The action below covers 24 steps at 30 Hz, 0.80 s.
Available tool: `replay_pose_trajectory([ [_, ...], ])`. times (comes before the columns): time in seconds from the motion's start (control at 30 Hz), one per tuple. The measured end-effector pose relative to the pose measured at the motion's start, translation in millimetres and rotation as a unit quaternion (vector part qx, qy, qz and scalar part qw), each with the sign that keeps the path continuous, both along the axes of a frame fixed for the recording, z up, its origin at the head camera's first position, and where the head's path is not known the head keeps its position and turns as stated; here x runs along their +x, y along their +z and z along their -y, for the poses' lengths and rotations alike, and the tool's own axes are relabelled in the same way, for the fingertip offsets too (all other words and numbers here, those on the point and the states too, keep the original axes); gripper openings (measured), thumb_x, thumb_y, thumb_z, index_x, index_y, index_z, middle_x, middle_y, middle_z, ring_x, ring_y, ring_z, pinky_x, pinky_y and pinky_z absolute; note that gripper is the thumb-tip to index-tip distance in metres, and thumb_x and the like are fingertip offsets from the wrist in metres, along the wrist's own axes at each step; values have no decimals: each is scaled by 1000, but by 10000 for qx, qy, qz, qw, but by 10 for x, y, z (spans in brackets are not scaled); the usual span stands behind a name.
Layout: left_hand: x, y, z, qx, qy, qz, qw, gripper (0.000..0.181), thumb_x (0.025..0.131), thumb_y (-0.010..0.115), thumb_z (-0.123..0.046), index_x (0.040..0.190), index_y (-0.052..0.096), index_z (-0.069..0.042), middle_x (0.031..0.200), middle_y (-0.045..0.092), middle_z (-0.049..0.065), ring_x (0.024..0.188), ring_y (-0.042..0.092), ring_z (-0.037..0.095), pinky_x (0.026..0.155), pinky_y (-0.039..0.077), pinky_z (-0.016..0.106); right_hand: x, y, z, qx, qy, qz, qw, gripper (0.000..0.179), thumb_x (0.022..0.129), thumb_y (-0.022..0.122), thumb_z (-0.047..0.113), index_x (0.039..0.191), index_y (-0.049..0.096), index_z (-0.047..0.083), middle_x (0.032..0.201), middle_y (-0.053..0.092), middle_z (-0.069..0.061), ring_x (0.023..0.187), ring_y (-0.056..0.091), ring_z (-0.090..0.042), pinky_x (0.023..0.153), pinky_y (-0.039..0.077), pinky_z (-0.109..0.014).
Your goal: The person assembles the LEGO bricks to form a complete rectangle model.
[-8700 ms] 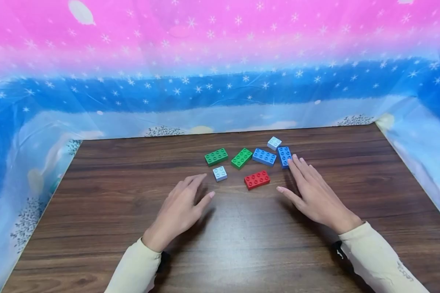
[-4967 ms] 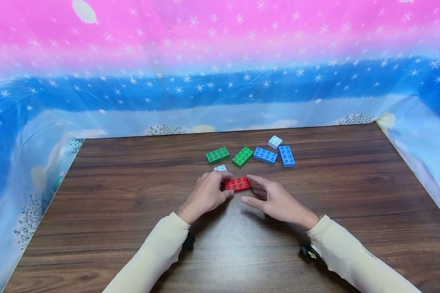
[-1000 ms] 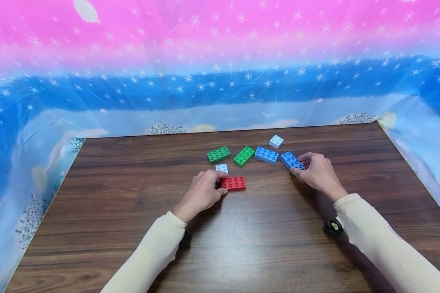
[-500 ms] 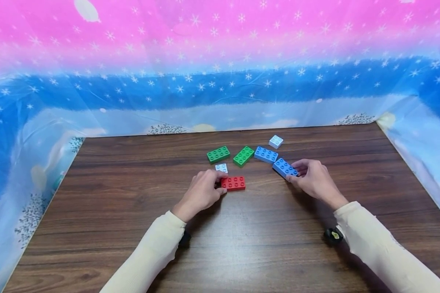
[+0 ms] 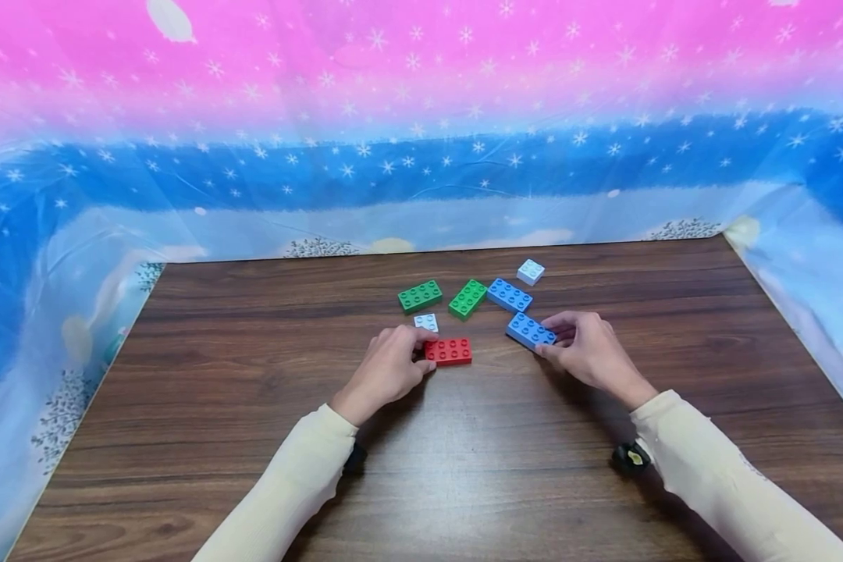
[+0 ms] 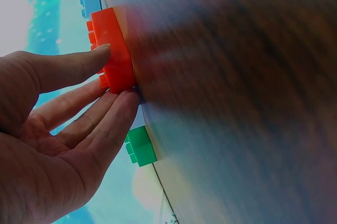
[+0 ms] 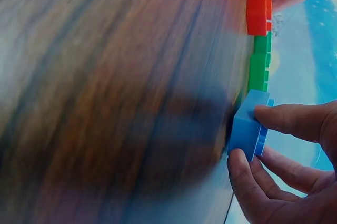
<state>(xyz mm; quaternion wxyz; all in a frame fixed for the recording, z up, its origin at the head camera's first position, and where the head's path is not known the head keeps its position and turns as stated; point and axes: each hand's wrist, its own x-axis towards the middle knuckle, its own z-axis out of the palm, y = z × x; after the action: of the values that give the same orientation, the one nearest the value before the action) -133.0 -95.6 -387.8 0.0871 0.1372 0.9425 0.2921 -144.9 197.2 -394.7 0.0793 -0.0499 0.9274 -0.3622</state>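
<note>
My left hand (image 5: 389, 365) pinches the left end of a red toy building brick (image 5: 451, 351) on the table; in the left wrist view the thumb presses the near side of the red brick (image 6: 117, 50) and fingers reach behind it. A blue brick (image 5: 530, 331) is held by its right end between thumb and fingers of my right hand (image 5: 593, 350). In the right wrist view this blue brick (image 7: 247, 125) sits low at the table, slightly tilted to the view. A second blue brick (image 5: 510, 295) lies just behind it. A small white brick (image 5: 426, 323) sits behind the red one, partly hidden by my left hand.
Two green bricks (image 5: 420, 297) lie toward the back, left of the blue ones. Another small white brick (image 5: 530, 272) stands farther back on the right. The brown wooden table (image 5: 183, 406) ends at a patterned pink and blue cloth (image 5: 421, 172).
Over the last second my right hand has brought the blue brick left and toward me, below the other blue brick. My left hand keeps its hold on the red brick, which stays in place.
</note>
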Motion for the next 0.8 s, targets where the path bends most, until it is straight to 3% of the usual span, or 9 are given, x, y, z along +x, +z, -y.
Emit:
replay_pose_trajectory([
  [0.8, 11, -1, 9, 53, -41, -60, 10000, 35, 93, 75, -8, 127, 71, -8, 123, 70, 9, 114, 64, 24, 93, 51, 44, -10, 22, 255, -156, 508, 234, 9983, 34, 92, 75, 7, 123, 69, -3, 114, 69, -17, 94, 66, -24, 81, 54, -40],
])
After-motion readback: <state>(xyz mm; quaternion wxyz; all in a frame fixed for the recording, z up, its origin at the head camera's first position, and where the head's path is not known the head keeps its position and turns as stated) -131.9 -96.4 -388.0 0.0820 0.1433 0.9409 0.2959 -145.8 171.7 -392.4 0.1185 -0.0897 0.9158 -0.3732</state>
